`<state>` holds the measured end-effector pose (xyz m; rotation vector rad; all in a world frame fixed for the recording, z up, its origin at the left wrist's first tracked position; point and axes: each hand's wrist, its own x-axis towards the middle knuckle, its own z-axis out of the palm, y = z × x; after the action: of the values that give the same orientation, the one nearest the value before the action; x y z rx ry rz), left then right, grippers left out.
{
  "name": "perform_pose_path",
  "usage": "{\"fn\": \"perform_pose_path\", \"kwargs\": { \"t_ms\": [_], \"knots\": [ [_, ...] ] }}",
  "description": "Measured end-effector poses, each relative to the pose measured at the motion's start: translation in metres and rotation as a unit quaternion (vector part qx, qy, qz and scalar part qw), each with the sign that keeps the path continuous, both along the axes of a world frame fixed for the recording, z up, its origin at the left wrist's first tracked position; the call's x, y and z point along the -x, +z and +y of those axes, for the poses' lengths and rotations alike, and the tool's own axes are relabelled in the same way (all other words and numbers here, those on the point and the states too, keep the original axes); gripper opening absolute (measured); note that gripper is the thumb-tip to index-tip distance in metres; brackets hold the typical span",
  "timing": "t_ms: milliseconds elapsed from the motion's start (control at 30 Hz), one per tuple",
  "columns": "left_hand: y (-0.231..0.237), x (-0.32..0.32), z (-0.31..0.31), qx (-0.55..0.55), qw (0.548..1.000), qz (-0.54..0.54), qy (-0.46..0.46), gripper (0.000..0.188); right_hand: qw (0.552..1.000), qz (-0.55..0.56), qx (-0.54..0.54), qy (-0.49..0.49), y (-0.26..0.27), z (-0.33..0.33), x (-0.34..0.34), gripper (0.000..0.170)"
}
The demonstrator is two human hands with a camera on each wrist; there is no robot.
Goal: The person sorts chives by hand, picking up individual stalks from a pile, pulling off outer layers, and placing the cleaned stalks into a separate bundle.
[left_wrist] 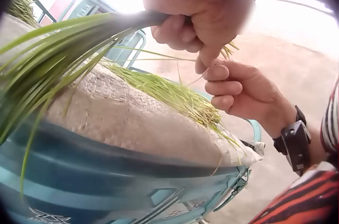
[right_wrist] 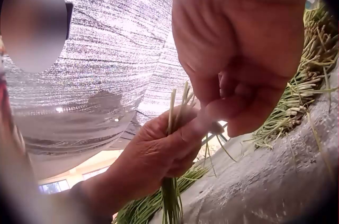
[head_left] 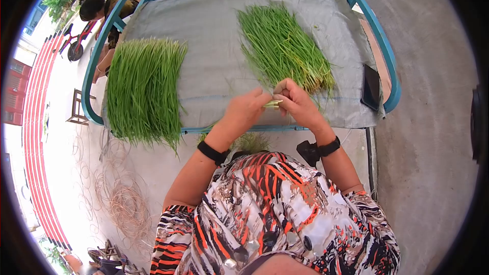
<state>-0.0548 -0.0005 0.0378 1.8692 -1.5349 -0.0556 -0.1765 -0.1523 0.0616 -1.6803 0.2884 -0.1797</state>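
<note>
In the left wrist view my left hand (left_wrist: 204,2) grips a small bunch of chives (left_wrist: 58,49), whose long green leaves droop to the left. Its pale stem ends (head_left: 273,104) poke out between the hands in the head view. My right hand (head_left: 300,107) meets the left fingertips, its thumb and finger pinching a thin strand (left_wrist: 200,78) beside the bunch. Beyond the hands lies a loose, slanted pile of chives (head_left: 285,46) with yellowish stem ends at the near right. A neater, wider pile of chives (head_left: 145,89) lies on the left, leaves hanging over the near edge.
Grey cloth (head_left: 211,46) covers the cart bed under both piles. The cart's teal rail (head_left: 392,66) curves round the sides. A phone (head_left: 370,87) lies at the right edge. Left of the cart are a person (head_left: 109,12), a stool (head_left: 76,109) and coiled strands (head_left: 127,203) on the ground.
</note>
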Motion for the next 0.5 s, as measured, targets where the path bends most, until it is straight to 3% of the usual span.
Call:
{"fn": "perform_pose_path", "kwargs": {
  "t_ms": [133,233,300,333,400,500],
  "knots": [
    [0.001,-0.011,0.014,0.046,0.998,-0.005,0.051,0.018,1.000,-0.003,0.012,-0.028,0.003,0.000,0.004,0.012],
    [-0.011,-0.034,0.020,0.212,0.969,0.020,0.122,0.008,0.995,-0.009,0.060,-0.083,-0.004,-0.012,0.003,0.011],
    [0.005,-0.036,0.034,0.194,0.921,0.310,0.131,0.011,0.986,0.015,0.105,-0.126,-0.003,-0.009,0.000,0.012],
    [0.015,-0.035,0.039,0.182,0.867,0.445,0.132,0.013,0.970,0.027,0.210,-0.120,-0.005,-0.007,-0.003,0.015],
    [0.029,-0.031,0.041,0.234,0.810,0.520,0.136,0.019,0.903,0.048,0.414,-0.105,-0.007,0.001,-0.011,0.021],
    [0.030,-0.033,0.044,0.271,0.750,0.594,0.109,0.024,0.856,0.057,0.498,-0.126,-0.016,0.011,-0.027,0.024]
  ]
}}
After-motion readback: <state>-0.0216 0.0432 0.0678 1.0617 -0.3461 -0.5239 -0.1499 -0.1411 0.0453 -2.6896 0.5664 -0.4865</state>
